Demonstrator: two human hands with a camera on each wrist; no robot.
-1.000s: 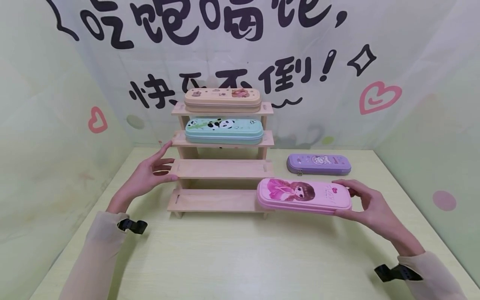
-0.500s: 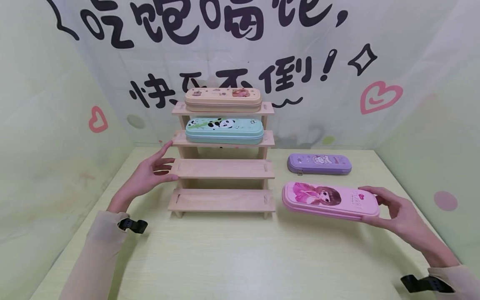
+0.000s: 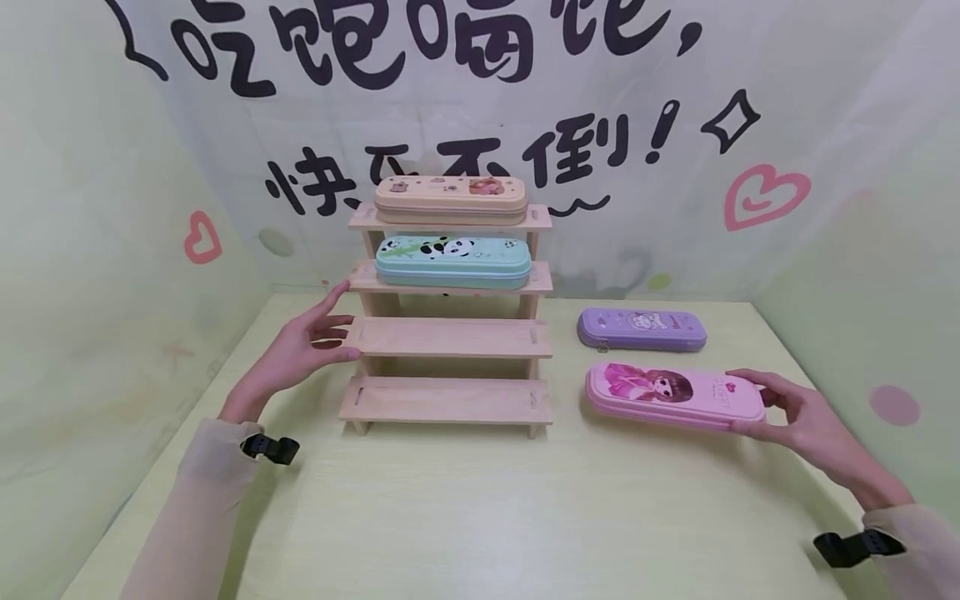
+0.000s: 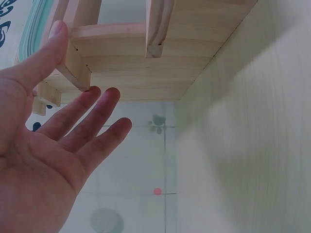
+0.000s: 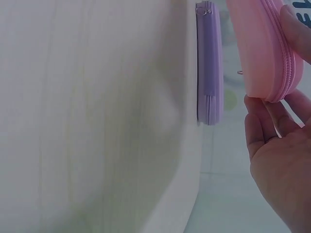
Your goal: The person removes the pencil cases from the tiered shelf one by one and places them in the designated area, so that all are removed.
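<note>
From where I sit at the remote desk, the right hand (image 3: 806, 417) pinches the right end of the pink pencil case (image 3: 673, 393) between thumb on top and fingers beneath; the case lies flat at about 3 o'clock from the wooden rack (image 3: 448, 333), just off its bottom step, with the purple pencil case (image 3: 641, 328) close behind it at 12 o'clock. The left hand (image 3: 303, 350) is spread, fingers straight, fingertips against the rack's left end near the second step from the bottom. The two upper steps carry a green panda case (image 3: 452, 260) and an orange case (image 3: 451, 198); the two lower steps carry nothing.

I judge the step in hand to be the handling of the pink case beside the rack on the table (image 3: 480, 517); whether it touches the tabletop I cannot tell. A next move would call for a level carry toward 9 o'clock while the left hand steadies the rack.

The right wrist view shows the pink case's zipper edge and the fingers (image 5: 265, 128) under it, hidden from the head camera; the left wrist view shows the forefinger on the step's end.
</note>
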